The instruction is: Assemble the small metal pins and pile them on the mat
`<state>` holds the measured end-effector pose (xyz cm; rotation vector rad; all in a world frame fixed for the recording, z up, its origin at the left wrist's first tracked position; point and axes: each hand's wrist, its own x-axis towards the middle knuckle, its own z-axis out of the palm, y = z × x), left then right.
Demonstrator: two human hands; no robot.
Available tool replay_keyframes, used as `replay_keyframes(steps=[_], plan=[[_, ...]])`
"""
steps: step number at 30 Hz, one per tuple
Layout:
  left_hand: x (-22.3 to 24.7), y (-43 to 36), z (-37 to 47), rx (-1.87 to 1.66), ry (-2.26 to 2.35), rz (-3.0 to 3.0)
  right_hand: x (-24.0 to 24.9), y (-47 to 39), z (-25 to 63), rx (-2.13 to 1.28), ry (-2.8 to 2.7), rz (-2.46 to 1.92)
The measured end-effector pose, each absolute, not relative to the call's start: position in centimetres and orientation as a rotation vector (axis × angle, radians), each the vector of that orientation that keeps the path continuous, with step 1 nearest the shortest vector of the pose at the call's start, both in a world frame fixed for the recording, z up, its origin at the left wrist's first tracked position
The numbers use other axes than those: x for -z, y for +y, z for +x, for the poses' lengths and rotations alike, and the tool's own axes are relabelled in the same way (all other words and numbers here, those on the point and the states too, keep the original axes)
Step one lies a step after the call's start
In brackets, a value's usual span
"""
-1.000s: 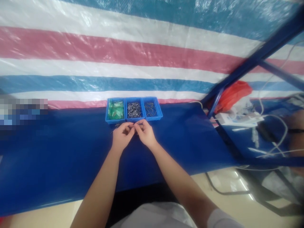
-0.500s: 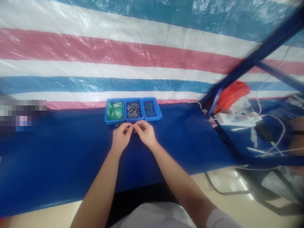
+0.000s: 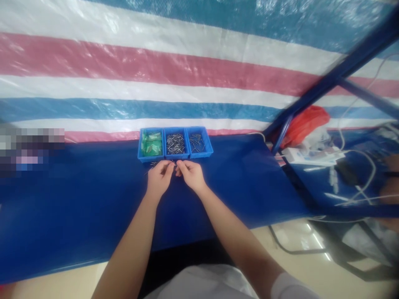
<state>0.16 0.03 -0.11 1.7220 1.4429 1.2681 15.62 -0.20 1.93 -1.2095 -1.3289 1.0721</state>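
Note:
My left hand point(image 3: 160, 176) and my right hand point(image 3: 192, 175) are almost fingertip to fingertip above the blue table point(image 3: 102, 199). Both are pinched closed around something tiny; a pale glint shows between them, too small to name. Just beyond stand three blue bins side by side. The left bin point(image 3: 140, 145) contains green and whitish pieces. Many short, shiny metal pieces point(image 3: 175, 144) fill the middle bin. Thinner, dark metal pieces point(image 3: 196, 143) lie in the right bin. A few thin metal pieces point(image 3: 152, 165) rest on the table beside my left hand, partly hidden by it.
A striped plastic sheet point(image 3: 187, 70) hangs behind the table. To the right rises a blue metal frame point(image 3: 311, 89). Beyond it are a red bag point(image 3: 307, 122), a white power strip point(image 3: 311, 155) and loose cables. A blurred patch covers the far left.
My fingertips have moved slightly apart, and my right fingers have curled in a little. The bins and the pieces on the table stay where they were.

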Motion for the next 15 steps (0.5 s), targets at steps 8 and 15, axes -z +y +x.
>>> replay_keyframes(steps=[8, 15], plan=[[-0.06, -0.07, 0.12, -1.267, 1.438, 1.754, -1.43, -0.02, 15.51, -1.071, -1.3, -1.191], [-0.43, -0.18, 0.12, -1.285, 1.479, 1.724, -1.41, -0.39, 15.16, -1.044, -1.354, -1.103]])
